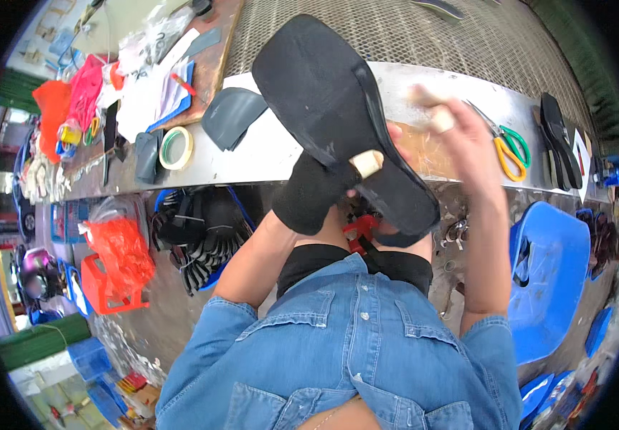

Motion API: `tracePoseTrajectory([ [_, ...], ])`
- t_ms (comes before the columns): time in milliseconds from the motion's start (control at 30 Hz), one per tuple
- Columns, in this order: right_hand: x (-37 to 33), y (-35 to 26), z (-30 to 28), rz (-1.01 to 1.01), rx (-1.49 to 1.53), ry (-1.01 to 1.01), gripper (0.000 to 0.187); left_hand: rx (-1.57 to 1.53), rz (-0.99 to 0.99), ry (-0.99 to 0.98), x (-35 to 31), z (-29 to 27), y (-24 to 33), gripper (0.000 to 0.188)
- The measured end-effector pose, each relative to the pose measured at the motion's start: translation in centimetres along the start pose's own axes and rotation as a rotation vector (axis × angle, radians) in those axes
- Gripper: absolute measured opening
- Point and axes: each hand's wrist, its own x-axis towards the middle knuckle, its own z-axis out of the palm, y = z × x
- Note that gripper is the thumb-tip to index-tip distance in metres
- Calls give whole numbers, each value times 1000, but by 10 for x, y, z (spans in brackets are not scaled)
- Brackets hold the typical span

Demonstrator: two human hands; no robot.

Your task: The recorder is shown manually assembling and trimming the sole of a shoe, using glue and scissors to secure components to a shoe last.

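Note:
My left hand (314,188), in a black fabric glove with a pale finger cover on the thumb, grips a black square-toed sandal (316,79) around its middle. The sandal is tilted above my lap, its broad toe end up and to the left. A thin black strap or edge strip (372,100) runs along its right side. Just right of the sandal, my right hand (467,140) is raised and apart from it. Pale covers sit on its fingertips. Motion smears its fingers, so I cannot make out whether they pinch anything.
Scissors with green and yellow handles (508,152) lie on the metal bench right of my hand, with black soles (560,143) beyond. Dark grey pieces (232,118) and a tape roll (177,148) lie left. A blue bin (549,279) and red stool (101,287) stand below.

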Motion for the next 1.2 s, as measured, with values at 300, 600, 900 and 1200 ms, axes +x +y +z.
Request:
tracePoseTrajectory([
  [300,-35,88,-208,-65,-1614,321,34,-280,76,60,1,-2,-1,51],
  [600,-54,17,-108,46,-180,168,35,-222,291,-68,15,-15,-15,96],
  [900,-107,-23,49,379,300,-247,69,-260,389,-26,16,-19,-9,52],
  [1200,-99,-21,55,412,414,-312,69,-287,335,-31,9,-15,10,46],
])
